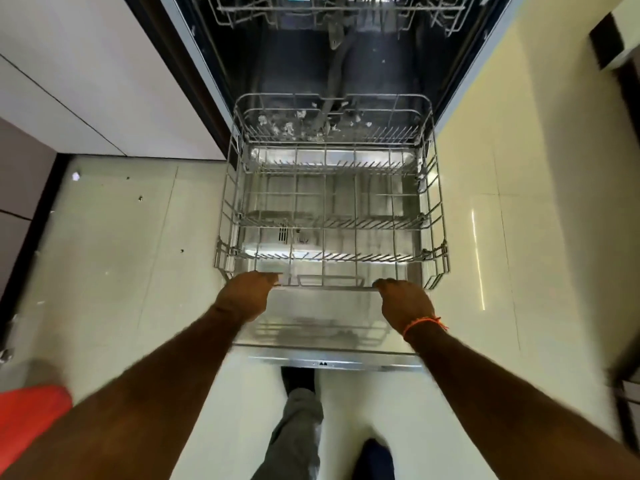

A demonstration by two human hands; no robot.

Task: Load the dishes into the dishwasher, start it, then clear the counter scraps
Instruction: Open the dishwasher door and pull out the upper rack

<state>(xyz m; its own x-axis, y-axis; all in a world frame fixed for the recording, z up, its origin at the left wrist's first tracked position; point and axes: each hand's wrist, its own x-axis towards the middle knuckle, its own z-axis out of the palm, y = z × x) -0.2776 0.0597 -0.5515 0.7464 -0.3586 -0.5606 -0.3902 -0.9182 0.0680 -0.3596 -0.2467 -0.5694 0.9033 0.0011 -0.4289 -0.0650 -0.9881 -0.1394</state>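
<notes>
The dishwasher stands open, its steel door (332,327) folded down flat in front of me. The grey wire lower rack (228,216) is pulled out over the door and holds no dishes. My left hand (247,294) grips the rack's front rim at its left end. My right hand (403,299), with an orange thread band at the wrist, grips the same rim at its right end. The upper rack (339,10) sits inside the dark tub at the top of the view. White bits lie on the tub floor (298,124) behind the rack.
Glossy cream floor tiles (114,258) spread left and right of the door. White cabinet fronts (86,81) rise on the left, a cream wall on the right. My legs and dark shoes (298,379) stand just behind the door's edge. A red thing (27,420) shows at bottom left.
</notes>
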